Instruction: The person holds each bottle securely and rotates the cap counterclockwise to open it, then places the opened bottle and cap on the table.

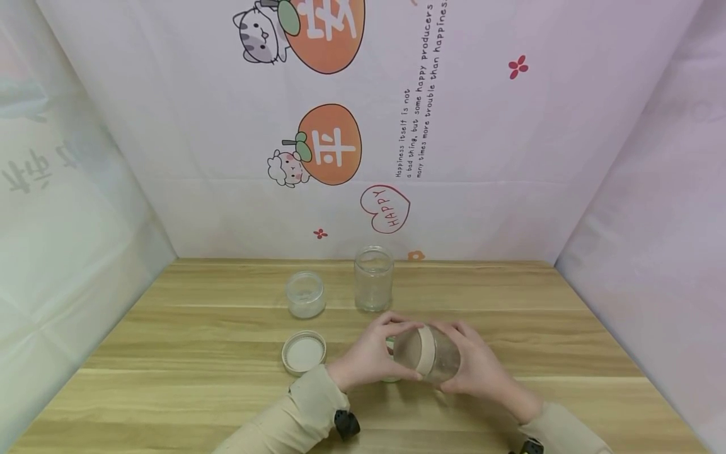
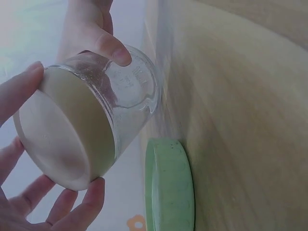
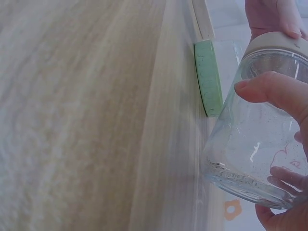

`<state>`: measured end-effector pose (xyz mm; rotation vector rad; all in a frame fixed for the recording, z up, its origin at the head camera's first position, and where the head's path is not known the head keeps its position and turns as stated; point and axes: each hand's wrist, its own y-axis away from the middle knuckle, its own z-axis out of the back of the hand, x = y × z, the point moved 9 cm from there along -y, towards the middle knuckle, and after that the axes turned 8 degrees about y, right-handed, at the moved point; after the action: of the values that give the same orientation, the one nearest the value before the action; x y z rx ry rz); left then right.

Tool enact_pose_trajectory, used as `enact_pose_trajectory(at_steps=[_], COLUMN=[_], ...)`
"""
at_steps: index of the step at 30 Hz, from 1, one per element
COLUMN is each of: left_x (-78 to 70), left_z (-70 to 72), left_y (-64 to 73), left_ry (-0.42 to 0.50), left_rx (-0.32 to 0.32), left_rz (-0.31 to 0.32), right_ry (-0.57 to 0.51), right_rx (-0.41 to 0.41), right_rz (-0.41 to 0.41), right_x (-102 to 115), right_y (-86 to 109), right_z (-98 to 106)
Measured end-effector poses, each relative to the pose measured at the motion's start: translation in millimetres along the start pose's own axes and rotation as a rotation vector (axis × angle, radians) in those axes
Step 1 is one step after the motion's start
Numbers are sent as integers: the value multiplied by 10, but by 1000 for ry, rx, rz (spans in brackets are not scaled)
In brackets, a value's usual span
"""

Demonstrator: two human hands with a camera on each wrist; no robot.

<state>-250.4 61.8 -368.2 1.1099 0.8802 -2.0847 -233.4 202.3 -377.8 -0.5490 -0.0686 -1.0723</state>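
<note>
Both hands hold a clear glass jar (image 1: 446,358) tilted above the table, its cream lid (image 1: 426,350) toward the left. My left hand (image 1: 379,350) grips the lid, fingertips spread round its edge; the left wrist view shows the lid's flat top (image 2: 50,137). My right hand (image 1: 479,369) holds the jar body, and in the right wrist view its thumb (image 3: 260,87) lies across the glass. The lid sits on the jar's mouth. A green lid (image 2: 175,185) rests on the table beneath, mostly hidden by the left hand and jar in the head view.
Behind the hands stand a tall open glass jar (image 1: 374,284) and a short open jar (image 1: 306,296). Another pale lid (image 1: 304,353) lies inner side up, left of the left hand. A printed cloth wall (image 1: 465,214) rises at the table's back edge.
</note>
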Motion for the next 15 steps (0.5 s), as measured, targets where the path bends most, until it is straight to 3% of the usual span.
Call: enact_pose_trajectory(at_steps=[10,15], left_x=[78,106], left_z=[11,14], left_y=[4,-5], left_ry=[-48,-29], left_rx=[-50,-66], left_rz=[67,112], right_ry=[-6,-8], right_rx=[-2,-5], right_rz=[-3,-15], right_x=[-3,-11], right_y=[4,1], right_z=[1,4])
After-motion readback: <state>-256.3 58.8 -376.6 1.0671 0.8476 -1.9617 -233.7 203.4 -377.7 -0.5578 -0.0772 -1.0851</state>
